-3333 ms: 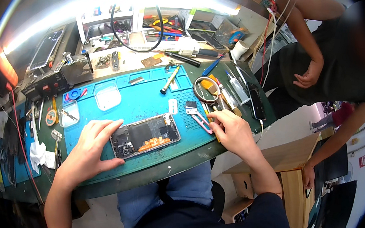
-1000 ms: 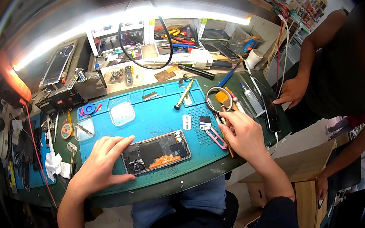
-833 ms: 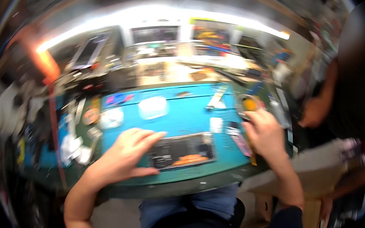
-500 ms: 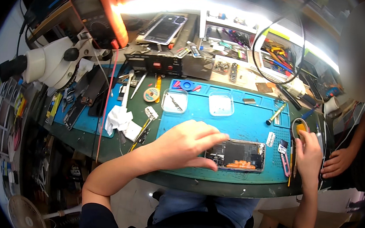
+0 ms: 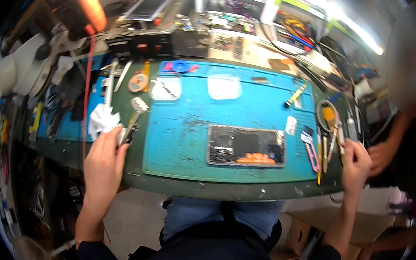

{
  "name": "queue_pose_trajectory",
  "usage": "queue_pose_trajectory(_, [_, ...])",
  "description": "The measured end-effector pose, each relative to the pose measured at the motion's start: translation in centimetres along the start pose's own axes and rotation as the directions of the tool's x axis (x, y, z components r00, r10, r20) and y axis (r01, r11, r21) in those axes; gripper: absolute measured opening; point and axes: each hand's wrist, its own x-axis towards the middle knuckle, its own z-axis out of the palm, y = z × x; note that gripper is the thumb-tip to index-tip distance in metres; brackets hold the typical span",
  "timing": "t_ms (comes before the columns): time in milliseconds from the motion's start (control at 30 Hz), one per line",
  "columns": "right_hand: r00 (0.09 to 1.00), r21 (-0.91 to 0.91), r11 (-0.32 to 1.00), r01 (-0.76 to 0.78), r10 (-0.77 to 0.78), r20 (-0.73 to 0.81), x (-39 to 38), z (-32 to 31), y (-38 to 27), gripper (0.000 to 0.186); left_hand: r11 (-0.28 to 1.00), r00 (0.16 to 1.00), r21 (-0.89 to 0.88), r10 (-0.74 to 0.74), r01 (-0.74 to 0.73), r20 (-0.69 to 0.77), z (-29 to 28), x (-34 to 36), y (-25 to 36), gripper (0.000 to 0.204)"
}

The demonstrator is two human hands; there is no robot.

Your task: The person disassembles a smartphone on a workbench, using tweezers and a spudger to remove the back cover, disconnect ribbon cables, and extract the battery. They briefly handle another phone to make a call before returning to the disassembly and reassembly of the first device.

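Note:
My left hand [image 5: 104, 158] is beside the crumpled white tissue [image 5: 104, 120] at the mat's left. Its fingertips reach a small white piece and dark slim parts; blur hides whether it grips them. At the right, my right hand [image 5: 356, 163] has its fingers curled beside several slim tools, and what is in them is hidden. An opened phone [image 5: 246, 147] with orange strips along its lower edge lies on the blue work mat [image 5: 181, 150], untouched. A pink-handled cutter [image 5: 311, 151] and a roll of tape [image 5: 326, 114] lie near my right hand.
Two clear plastic trays [image 5: 224, 84] stand at the mat's back. A solder spool [image 5: 138, 81] lies to the left, near a white microscope [image 5: 30, 72]. A red cable [image 5: 87, 99] hangs over the left side. Another person's hand [image 5: 381, 157] is close to my right hand.
My left hand has moved left, away from the phone to the tissue and small parts. My right hand's fingers have curled in more. The view has shifted.

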Motion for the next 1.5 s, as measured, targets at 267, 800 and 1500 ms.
queue_pose_trajectory(267, [0.959, 0.167, 0.959, 0.231, -0.253, 0.129, -0.2, 2.2, -8.3, 0.011, 0.982, 0.979, -0.011, -0.188, 0.188, -0.073, -4.3, -0.7, 2.8, 0.055])
queue_pose_trajectory(800, [0.846, 0.866, 0.358, -0.350, -0.276, 0.456, -2.6, 8.1, -16.1, 0.039, 0.620, 0.785, -0.482, 0.506, -0.619, -0.358, 0.8, 0.9, 13.1, 0.041])
queue_pose_trajectory(1500, [0.737, 0.158, 0.834, 0.529, -0.543, 0.403, 1.1, 7.6, -9.4, 0.012, 0.977, 0.961, -0.080, 0.178, -0.199, -0.211, 1.4, 1.9, 2.4, 0.048])
